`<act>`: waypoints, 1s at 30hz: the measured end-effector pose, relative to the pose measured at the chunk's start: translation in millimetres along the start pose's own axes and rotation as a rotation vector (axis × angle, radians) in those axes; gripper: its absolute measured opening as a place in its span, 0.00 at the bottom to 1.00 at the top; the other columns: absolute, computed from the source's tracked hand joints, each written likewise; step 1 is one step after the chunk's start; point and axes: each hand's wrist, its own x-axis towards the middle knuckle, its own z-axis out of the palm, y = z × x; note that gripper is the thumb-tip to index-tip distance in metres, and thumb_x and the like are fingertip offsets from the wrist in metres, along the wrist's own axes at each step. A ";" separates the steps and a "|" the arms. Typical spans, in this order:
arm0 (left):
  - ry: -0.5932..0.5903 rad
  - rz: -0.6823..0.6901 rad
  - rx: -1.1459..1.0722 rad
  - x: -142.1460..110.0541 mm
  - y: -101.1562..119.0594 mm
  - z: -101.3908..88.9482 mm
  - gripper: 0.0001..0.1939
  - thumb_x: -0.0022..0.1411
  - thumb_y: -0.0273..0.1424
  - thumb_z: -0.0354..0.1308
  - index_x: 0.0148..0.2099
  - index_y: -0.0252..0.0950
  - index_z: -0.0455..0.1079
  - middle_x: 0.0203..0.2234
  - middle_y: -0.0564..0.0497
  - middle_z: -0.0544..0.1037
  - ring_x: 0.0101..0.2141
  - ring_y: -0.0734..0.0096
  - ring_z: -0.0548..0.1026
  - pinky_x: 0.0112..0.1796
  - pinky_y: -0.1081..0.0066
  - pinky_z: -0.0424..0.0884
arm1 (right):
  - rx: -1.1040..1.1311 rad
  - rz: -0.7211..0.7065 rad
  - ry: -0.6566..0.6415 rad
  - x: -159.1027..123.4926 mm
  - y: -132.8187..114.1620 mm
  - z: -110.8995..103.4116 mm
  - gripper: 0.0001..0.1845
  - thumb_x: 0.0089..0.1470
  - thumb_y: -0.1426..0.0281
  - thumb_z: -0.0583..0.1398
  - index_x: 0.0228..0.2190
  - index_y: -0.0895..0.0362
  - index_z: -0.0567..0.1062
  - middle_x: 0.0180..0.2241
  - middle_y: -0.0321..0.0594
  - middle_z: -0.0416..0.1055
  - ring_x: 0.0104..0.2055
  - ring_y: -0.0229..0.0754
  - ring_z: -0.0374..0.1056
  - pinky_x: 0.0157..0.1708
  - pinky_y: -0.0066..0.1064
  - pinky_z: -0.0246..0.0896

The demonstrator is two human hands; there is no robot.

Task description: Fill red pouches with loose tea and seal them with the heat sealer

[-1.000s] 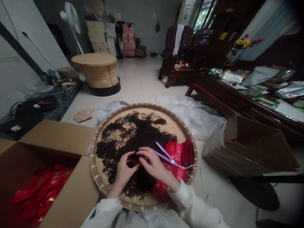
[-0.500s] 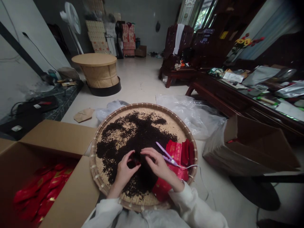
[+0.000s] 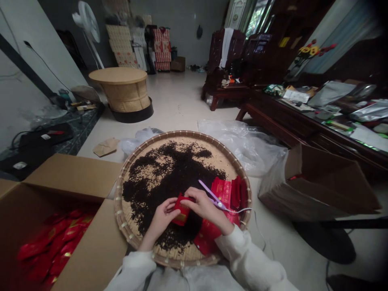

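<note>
A round woven bamboo tray [image 3: 138, 157] sits before me, spread with dark loose tea leaves [image 3: 172, 169]. Both hands hold a small red packet [image 3: 181, 211] above the leaves near the tray's front. My left hand [image 3: 162, 216] grips its left side, and my right hand [image 3: 201, 206] pinches its top edge. Just right of my right hand lies a purple handheld sealer [image 3: 210, 195] with a white cord. Several flat red packets [image 3: 232, 192] are stacked at the tray's right side.
An open cardboard box [image 3: 75, 178] at the left holds several filled red packets [image 3: 51, 242]. A second cardboard box [image 3: 321, 182] lies tipped at the right, with clear plastic sheeting [image 3: 242, 143] behind. A dark wooden table [image 3: 303, 125] runs along the right; a round bamboo drum [image 3: 125, 93] stands farther back.
The hands were low in the leaves with the packet mostly hidden. Now the red packet is lifted clear of the leaves and held upright between both hands.
</note>
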 end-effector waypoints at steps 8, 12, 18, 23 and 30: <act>0.057 -0.059 -0.030 -1.1 3.7 14.0 0.19 0.45 0.43 0.67 0.34 0.34 0.71 0.23 0.52 0.79 0.26 0.66 0.77 0.28 0.72 0.70 | 0.103 0.063 -0.028 -2.5 8.1 9.9 0.17 0.56 0.58 0.60 0.23 0.57 0.74 0.22 0.35 0.70 0.25 0.37 0.64 0.25 0.27 0.56; 0.142 -0.067 -0.140 -4.7 2.1 20.6 0.21 0.43 0.42 0.68 0.32 0.37 0.63 0.19 0.57 0.76 0.21 0.72 0.74 0.25 0.75 0.68 | 0.124 0.104 0.026 -3.9 8.1 10.5 0.14 0.56 0.60 0.59 0.26 0.57 0.75 0.24 0.36 0.72 0.27 0.38 0.66 0.27 0.27 0.58; -0.133 -0.163 0.021 -14.0 -4.7 19.1 0.24 0.37 0.28 0.70 0.38 0.35 0.67 0.23 0.53 0.79 0.23 0.69 0.76 0.26 0.73 0.70 | 0.131 0.127 0.193 -4.8 22.8 8.5 0.17 0.58 0.59 0.56 0.23 0.56 0.70 0.25 0.36 0.67 0.28 0.38 0.63 0.28 0.29 0.58; -0.070 -0.151 0.178 -17.5 -7.0 17.2 0.13 0.41 0.26 0.65 0.34 0.33 0.70 0.21 0.53 0.79 0.18 0.71 0.74 0.22 0.73 0.70 | 0.032 0.080 0.301 -6.0 30.5 7.9 0.24 0.61 0.58 0.52 0.17 0.56 0.62 0.26 0.37 0.62 0.31 0.39 0.60 0.33 0.33 0.57; -0.053 -0.029 0.236 -13.9 -3.0 16.3 0.18 0.41 0.25 0.66 0.39 0.35 0.75 0.33 0.49 0.82 0.34 0.61 0.79 0.36 0.68 0.74 | 0.004 0.004 0.352 -7.5 23.9 11.9 0.25 0.60 0.57 0.53 0.16 0.55 0.59 0.24 0.35 0.58 0.27 0.38 0.57 0.29 0.32 0.54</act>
